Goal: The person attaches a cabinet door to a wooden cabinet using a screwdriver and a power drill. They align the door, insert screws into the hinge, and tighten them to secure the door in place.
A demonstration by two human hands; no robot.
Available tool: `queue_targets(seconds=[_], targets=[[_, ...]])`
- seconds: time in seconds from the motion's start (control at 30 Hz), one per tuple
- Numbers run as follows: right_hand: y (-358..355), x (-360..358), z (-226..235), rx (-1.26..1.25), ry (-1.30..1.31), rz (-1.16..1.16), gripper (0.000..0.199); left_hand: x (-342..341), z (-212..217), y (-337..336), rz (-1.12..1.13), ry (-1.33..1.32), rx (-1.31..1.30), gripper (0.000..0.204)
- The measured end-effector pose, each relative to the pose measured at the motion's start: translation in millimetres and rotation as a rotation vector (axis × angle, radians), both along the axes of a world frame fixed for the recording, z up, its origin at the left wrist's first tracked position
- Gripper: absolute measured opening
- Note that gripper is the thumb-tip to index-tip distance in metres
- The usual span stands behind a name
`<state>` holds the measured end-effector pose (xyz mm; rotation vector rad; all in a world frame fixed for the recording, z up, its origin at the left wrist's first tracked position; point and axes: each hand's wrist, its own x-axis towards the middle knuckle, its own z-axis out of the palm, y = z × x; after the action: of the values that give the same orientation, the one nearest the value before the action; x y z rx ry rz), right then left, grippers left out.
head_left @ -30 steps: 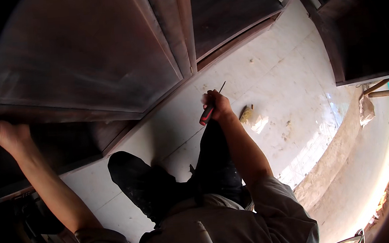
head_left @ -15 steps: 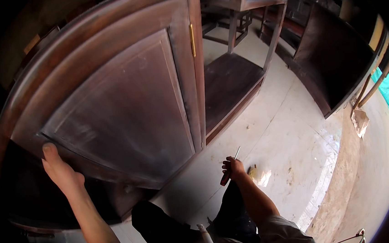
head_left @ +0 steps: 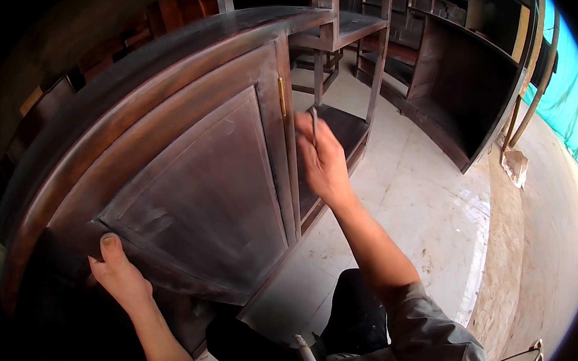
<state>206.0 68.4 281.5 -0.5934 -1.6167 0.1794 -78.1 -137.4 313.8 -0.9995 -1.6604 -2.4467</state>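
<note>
Positioning, apparently: my left hand (head_left: 124, 277) grips dark-brown panelled wooden door (head_left: 208, 193), right hand (head_left: 326, 165) slim metal-shafted tool (head_left: 314, 123); steady alignment needed next.

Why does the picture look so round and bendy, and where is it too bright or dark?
In the head view, edges curve because of the wide fisheye lens; in the head view, bright light glares on the floor at right; in the head view, the lower left, beside the cabinet door, is nearly black; in the head view, the right hand seems slightly blurred.
</note>
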Motion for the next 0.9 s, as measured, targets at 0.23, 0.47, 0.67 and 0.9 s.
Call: queue_targets(seconds=[0.23, 0.47, 0.67, 0.9], targets=[[0, -25, 68, 0.168, -0.137, -0.198, 0.028, -4, 1, 0, -0.054, 0.039, -0.014, 0.076], [-7, -21, 74, 0.168, -0.236, -0.238, 0.031, -6, 1, -1, -0.161, 0.05, 0.016, 0.065], [11, -20, 119, 0.293, -0.17, -0.25, 0.029, -2, 6, 1, -0.171, 0.063, 0.0, 0.06], [38, -13, 166, 0.211, -0.385, -0.049, 0.041, -5, 4, -8, -0.219, 0.018, -0.043, 0.042]])
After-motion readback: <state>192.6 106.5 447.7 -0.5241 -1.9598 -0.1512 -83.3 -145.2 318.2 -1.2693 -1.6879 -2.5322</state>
